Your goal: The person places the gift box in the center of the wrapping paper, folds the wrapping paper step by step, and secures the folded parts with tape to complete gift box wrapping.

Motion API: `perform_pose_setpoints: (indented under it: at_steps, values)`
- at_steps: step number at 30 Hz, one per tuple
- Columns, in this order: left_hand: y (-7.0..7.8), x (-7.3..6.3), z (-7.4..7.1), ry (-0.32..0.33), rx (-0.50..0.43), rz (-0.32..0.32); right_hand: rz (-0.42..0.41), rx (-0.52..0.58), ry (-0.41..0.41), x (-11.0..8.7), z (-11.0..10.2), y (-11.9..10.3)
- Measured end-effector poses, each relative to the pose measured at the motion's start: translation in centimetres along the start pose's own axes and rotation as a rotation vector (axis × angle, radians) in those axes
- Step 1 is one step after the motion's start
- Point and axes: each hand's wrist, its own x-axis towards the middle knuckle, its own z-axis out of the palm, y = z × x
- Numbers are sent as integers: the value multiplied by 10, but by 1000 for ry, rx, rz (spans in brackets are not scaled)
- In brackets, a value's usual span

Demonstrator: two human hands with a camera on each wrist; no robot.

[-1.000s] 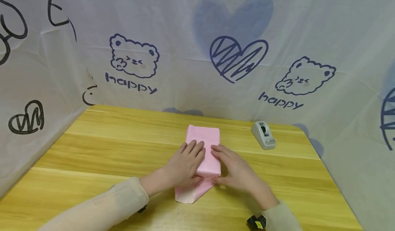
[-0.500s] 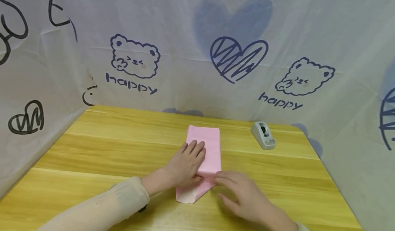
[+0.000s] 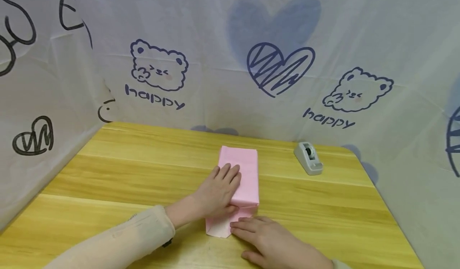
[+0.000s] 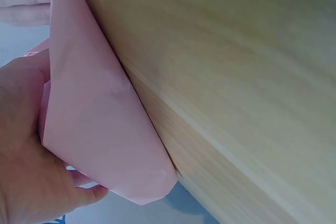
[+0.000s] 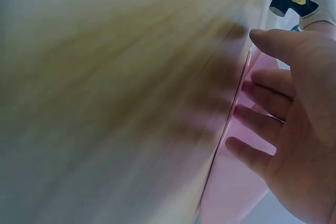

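Left grip (image 3: 215, 192) on parcel (image 3: 248, 180), tape dispenser (image 3: 310, 165) (apart)

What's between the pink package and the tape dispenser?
Nothing but bare wooden tabletop. The head view shows that stretch, with the pink package on one side and the tape dispenser on the other.

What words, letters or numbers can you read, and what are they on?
"happy": on the white cloth, under the left bear.
"happy": on that cloth, under the right bear.
"E", or something like it: cloth, upper left.
Black marks at the left edge: cut off, unreadable.
Yellow patch on the black wrist device: too small to read.
Pink packet and tape dispenser: no writing I can see.
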Motion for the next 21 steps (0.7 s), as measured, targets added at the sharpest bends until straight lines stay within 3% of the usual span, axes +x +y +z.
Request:
perform_pose_setpoints:
  at_steps: [8, 16, 21]
  values:
    - [0, 0, 2, -12, -12, -14, -56, -47, -37, 3, 0, 0]
    - [0, 0, 2, -22, -31, -13, -26, -55, -94, 2, 5, 0]
    - [1, -1, 1, 0, -21, -8, -19, -132, -62, 0, 6, -5]
